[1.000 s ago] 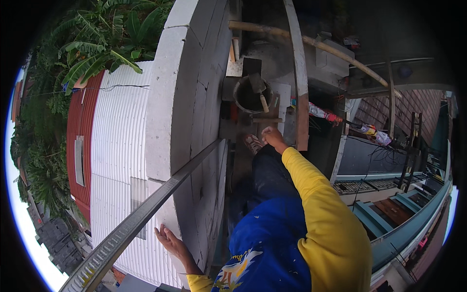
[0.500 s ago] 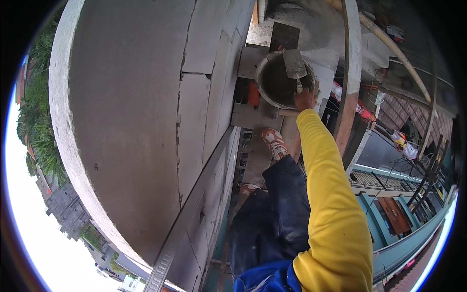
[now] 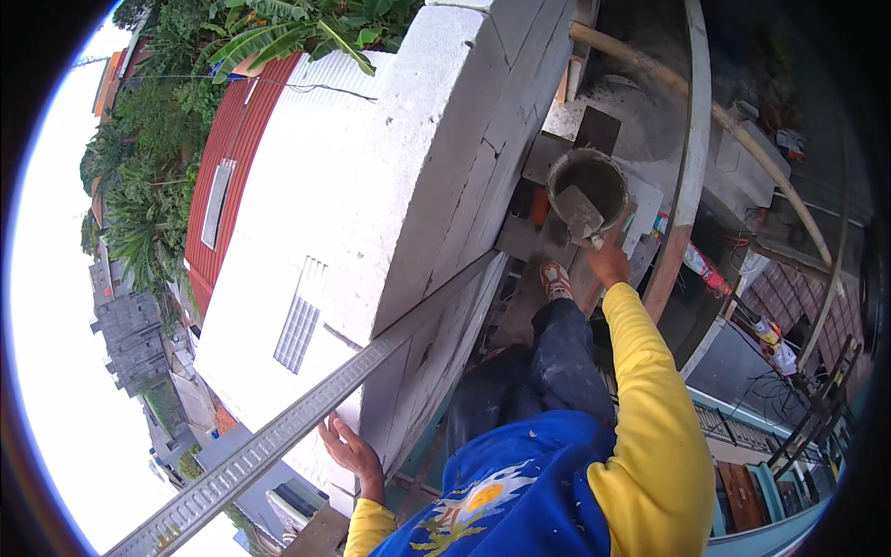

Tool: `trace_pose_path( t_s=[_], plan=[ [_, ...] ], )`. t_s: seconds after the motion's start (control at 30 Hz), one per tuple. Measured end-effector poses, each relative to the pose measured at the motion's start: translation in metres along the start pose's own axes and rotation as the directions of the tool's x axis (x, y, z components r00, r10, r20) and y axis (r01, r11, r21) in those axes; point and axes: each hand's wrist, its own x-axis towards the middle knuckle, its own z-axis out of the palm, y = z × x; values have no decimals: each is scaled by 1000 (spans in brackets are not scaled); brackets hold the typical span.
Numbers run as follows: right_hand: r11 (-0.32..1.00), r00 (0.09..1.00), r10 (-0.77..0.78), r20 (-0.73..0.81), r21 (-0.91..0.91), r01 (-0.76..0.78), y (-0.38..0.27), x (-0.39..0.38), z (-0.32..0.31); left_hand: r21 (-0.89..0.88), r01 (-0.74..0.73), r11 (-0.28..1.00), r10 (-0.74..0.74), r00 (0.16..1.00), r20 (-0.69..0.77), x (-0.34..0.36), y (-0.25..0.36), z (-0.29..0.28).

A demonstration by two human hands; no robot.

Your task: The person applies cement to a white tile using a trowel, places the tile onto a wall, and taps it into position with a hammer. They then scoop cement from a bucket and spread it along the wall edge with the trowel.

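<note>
My right hand is closed round the handle of a trowel. The flat grey trowel blade lies over the mouth of a round bucket, which holds dark grey mix. At the lower left, my left hand is open with its fingers spread, next to the end of the pale block wall. Whether its palm presses on the blocks cannot be told. Close above that hand, a long perforated metal channel runs slantwise across the wall face.
Under the bucket and my shoe are narrow boards. A timber post and a bent pole stand to the right. Beyond the wall are a white building, a red roof and trees.
My view has swung, so the wall now sits further right and the white building shows. My left hand has come into view. The trowel blade has turned lower over the bucket.
</note>
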Motion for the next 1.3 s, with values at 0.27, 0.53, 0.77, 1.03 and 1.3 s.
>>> trace_pose_path(
  t_s=[0.27, 0.53, 0.77, 1.03, 1.3],
  plan=[
    [731, 765, -553, 330, -248, 635, -98, -202, -131, 83, -110, 990, 110, 994, 10, -2, -19, -6],
    [209, 180, -781, 598, -21, 978, -174, -325, -121, -205, -112, 972, 48, 953, -298, -59, -74, -80],
    [-72, -236, -536, 811, 235, 969, -248, -470, -6, -313, 354, 882, -466, 546, -696, -209, -200, -119],
    [-291, -331, -210, 920, 265, 920, -226, -581, 207, -750, 593, 293, -930, -4, -367, -369, -222, -61],
    [-449, -356, -271, 894, 210, 868, -195, -556, 319, -850, 509, -136, -972, -236, 15, -459, -143, -4]
  ],
)
